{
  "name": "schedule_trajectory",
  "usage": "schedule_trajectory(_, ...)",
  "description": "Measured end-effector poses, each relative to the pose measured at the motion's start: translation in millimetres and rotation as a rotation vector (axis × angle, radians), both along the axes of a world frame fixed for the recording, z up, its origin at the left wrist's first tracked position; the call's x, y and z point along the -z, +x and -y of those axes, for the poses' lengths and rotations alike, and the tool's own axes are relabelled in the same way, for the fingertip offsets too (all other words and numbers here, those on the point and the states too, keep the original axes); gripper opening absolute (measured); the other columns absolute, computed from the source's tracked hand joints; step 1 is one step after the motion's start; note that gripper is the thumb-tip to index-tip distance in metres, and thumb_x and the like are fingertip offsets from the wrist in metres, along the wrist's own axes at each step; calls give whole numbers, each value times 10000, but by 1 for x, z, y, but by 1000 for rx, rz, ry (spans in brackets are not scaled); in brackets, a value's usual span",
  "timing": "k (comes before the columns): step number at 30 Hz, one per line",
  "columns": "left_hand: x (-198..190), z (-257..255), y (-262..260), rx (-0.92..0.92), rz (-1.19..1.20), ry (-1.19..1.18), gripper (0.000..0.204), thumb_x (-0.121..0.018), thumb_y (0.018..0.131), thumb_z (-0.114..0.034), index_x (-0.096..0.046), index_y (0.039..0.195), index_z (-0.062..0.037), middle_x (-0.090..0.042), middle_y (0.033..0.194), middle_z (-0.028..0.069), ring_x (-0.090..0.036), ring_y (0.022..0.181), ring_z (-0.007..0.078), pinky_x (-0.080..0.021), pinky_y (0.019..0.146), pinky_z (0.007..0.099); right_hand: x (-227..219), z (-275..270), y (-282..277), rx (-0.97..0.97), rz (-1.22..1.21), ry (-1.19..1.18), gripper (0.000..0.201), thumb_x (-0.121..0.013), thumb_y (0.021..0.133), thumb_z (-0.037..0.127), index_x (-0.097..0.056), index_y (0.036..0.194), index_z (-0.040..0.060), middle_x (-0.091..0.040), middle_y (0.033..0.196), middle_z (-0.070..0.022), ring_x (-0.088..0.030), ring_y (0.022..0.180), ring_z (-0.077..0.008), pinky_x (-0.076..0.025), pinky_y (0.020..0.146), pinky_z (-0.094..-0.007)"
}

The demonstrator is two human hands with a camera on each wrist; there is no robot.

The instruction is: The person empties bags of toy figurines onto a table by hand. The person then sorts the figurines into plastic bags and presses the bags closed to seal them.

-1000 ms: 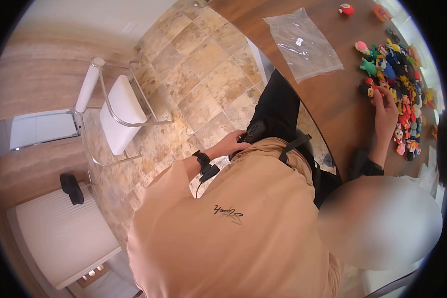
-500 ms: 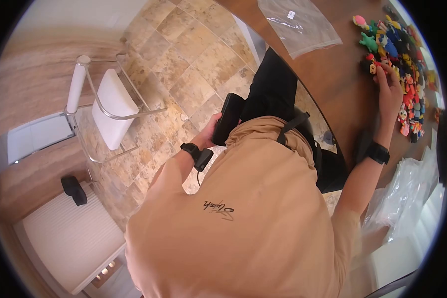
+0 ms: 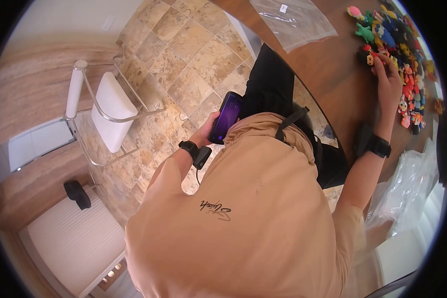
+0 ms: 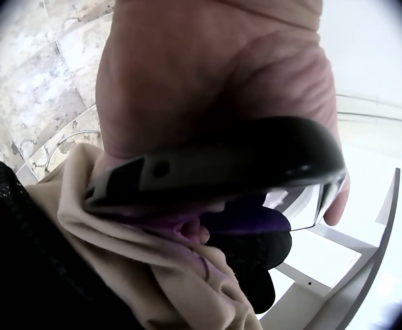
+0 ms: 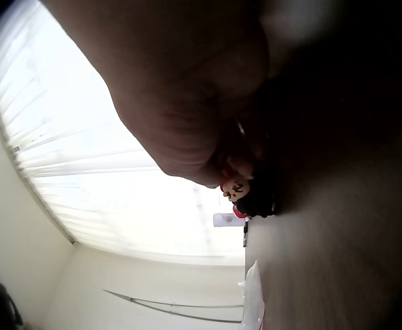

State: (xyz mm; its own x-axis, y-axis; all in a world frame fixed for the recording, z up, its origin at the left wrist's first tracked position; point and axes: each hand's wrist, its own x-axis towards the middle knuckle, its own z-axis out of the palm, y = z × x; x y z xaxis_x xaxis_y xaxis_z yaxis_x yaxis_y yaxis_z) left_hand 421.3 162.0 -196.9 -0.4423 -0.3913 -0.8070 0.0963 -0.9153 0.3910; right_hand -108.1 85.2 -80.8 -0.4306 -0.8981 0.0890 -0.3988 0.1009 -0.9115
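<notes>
My left hand [image 3: 207, 130] grips a smartphone [image 3: 226, 117] close to the waist, its screen lit purple with clock digits. In the left wrist view the phone [image 4: 221, 165] shows its dark edge, with the palm [image 4: 208, 82] behind it. On the wooden table, my right hand [image 3: 390, 84] pinches a small toy figurine [image 3: 369, 57] with black hair and a red body, at the near edge of a heap of colourful figurines [image 3: 408, 79]. The right wrist view shows the figurine's face [image 5: 237, 187] under the fingertips, close over the table.
A clear zip bag [image 3: 295, 22] lies on the table [image 3: 333, 74]. Crumpled clear plastic [image 3: 400, 186] is by the right forearm. A white chair [image 3: 113, 111] with a metal frame stands on the tiled floor [image 3: 184, 64] at the left.
The left hand has brought the phone up from beside the leg and turned it; its screen has lit. The right hand stays at the same figurine. The head view has shifted.
</notes>
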Motion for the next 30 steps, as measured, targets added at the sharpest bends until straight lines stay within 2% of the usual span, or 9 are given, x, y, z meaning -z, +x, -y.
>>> schedule_trajectory(8,10,18,14,97,104,23,629,-500,970,-506,-544,1350,-7,-641,1283,130,-639,1111,226,-488,1005,345,-4,-1,5,23,-17,-28,291,-671,958,220,-676,1167,18,-673,970,-4,-619,838,-64,-488,778,-202)
schedule_trajectory(10,5,29,10,390,-28,-235,630,-615,897,-438,-547,1347,-2,-679,1207,140,-671,1015,222,-515,934,342,0,-1,3,16,-10,-46,287,-672,957,221,-678,1161,20,-674,958,-3,-620,834,-62,-487,776,-201)
schedule_trajectory(11,0,34,9,396,-36,-236,630,-615,897,-438,-547,1347,-2,-679,1207,140,-671,1015,222,-515,934,342,2,-1,1,1,1,-64,283,-674,955,222,-681,1156,22,-674,947,-3,-621,830,-60,-485,773,-200)
schedule_trajectory(13,-47,52,-13,1012,407,-717,721,-718,767,-410,-548,1353,-25,-686,1177,173,-672,1006,232,-524,884,344,5,0,-2,10,-49,-72,273,-677,951,221,-687,1147,31,-674,932,-3,-625,819,-60,-486,764,-202)
schedule_trajectory(14,-63,58,-25,1141,536,-855,808,-765,655,-398,-539,1347,-48,-662,1128,189,-660,992,287,-530,835,376,7,1,-3,-1,-44,-79,273,-680,949,225,-688,1144,34,-673,925,-4,-627,811,-63,-487,760,-204)
schedule_trajectory(17,-71,66,-36,1374,831,-1195,811,-774,626,-380,-530,1331,-61,-616,1054,178,-631,951,341,-534,787,411,6,0,-1,-8,-44,-94,276,-683,946,232,-688,1136,32,-671,900,-4,-629,792,-67,-490,745,-210)
schedule_trajectory(25,-76,91,-94,1604,870,-1601,849,-833,599,-395,-532,1300,-23,-580,1019,179,-617,956,360,-536,791,437,-3,-1,12,-3,-65,-112,227,-670,947,203,-678,1070,12,-641,782,4,-589,703,-60,-449,658,-218)
schedule_trajectory(27,-69,101,-105,1656,624,-1700,861,-836,587,-397,-531,1285,4,-582,1037,179,-614,953,347,-538,785,435,-1,-1,13,-10,-41,-139,231,-677,937,211,-680,1058,14,-635,745,4,-593,695,-62,-451,652,-224)
schedule_trajectory(30,-71,100,-116,1642,644,-1700,863,-823,600,-402,-520,1284,27,-582,1033,184,-607,955,350,-534,790,427,-1,-1,12,9,-121,-130,225,-679,926,222,-688,1033,25,-638,708,-10,-594,666,-75,-454,628,-246)
